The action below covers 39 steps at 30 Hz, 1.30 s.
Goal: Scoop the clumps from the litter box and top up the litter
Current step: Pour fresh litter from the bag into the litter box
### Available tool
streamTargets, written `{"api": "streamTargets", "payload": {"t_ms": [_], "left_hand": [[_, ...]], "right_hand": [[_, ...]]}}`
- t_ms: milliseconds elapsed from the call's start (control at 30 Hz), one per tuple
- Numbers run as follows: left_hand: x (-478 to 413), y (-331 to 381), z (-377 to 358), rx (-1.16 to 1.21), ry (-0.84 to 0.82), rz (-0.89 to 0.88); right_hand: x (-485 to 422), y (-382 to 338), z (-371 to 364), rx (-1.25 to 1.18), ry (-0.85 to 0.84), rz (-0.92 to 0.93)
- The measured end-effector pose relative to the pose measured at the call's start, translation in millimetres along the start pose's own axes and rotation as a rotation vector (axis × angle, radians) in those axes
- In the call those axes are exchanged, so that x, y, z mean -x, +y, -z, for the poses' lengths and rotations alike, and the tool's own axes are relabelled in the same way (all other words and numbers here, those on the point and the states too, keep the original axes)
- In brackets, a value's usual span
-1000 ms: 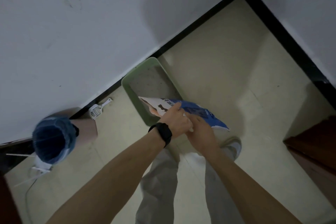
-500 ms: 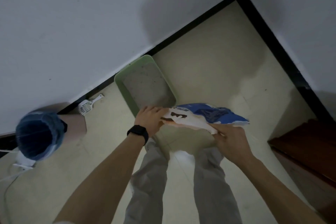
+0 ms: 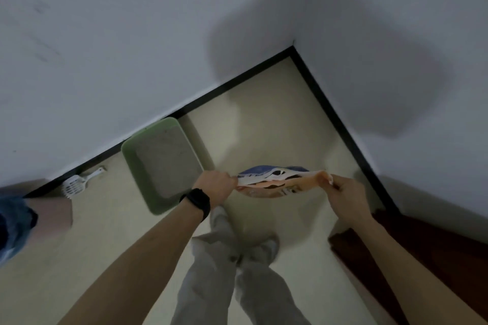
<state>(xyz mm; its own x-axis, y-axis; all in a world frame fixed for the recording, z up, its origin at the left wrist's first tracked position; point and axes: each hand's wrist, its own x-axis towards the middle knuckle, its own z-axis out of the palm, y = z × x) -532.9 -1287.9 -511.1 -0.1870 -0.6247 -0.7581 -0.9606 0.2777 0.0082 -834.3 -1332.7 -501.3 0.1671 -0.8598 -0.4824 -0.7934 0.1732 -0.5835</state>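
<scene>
Green plastic litter box [image 3: 136,174] sits on the cream floor [image 3: 264,126], one short end against the wall [image 3: 105,60]. Grey litter [image 3: 169,161] lies flat inside, thin cover, no clumps that I can make out in this dim light. White scoop [image 3: 76,185] on the floor just beside the box, at the skirting, untouched.

Litter bag [image 3: 280,182], blue, white and orange, is held in the air, stretched sideways between both hands. Left hand [image 3: 215,186], black watch [image 3: 196,200] on the wrist, pinches one end in curled fingers. Right hand [image 3: 346,192] pinches the other end the same way. Bag hangs to the right of the box, over bare floor above the person's feet, not over the litter. Cannot tell whether its mouth is open.

Judgement: step in hand is the top-up, with the bag being readied for the pour.

To do it well:
- Carry the bag left until its pouring end is above the middle of the box before tilting.
- Lower it close to the litter; a high pour likely scatters grains and dust.
- One hand steers the mouth, the other lifts the far end slowly.
- Sweep along the box for an even layer.

Bin [image 3: 15,221] with a blue liner stands at far left; dark wooden cabinet [image 3: 396,245] at right.
</scene>
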Motion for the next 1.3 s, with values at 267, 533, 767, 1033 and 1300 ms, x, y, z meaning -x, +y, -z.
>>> {"api": "streamTargets", "payload": {"t_ms": [267,533,767,1033,1300], "left_hand": [[-84,-30,85,-0.089,0.007,0.003],[-183,-69,145,-0.063,0.021,0.041],[-254,-107,178,-0.023,0.039,0.132],[-315,-140,178,0.277,0.096,0.589],[-232,-106,218,0.682,0.133,0.641]], "right_hand": [[-141,-10,29,0.205,-0.074,-0.079],[-271,-31,55,0.345,-0.042,-0.101],[-385,-69,75,0.440,-0.131,-0.103],[-473,-111,65,0.482,-0.014,0.218],[-384,-154,77,0.473,-0.341,0.360]]}}
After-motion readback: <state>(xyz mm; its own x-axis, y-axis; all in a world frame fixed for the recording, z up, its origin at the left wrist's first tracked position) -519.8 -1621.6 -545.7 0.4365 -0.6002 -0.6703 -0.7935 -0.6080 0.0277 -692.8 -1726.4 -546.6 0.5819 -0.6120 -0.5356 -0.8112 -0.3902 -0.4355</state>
